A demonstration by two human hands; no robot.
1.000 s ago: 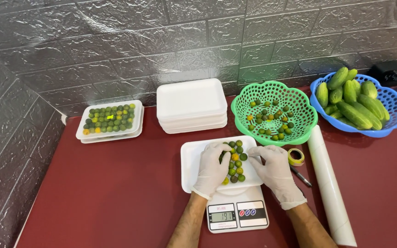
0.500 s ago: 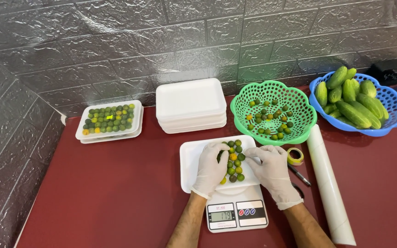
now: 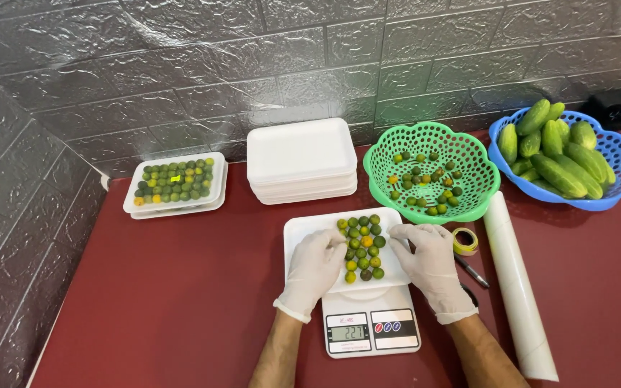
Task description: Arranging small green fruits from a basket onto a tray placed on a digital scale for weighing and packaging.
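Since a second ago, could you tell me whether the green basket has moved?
No. The green basket sits in the same spot between the stack of white trays and the blue basket.

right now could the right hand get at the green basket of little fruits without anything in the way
Probably yes. The right hand rests at the edge of the white tray on the scale, and the green basket sits just beyond it, open-topped. Only bare table lies between them; the tape roll sits off to the side.
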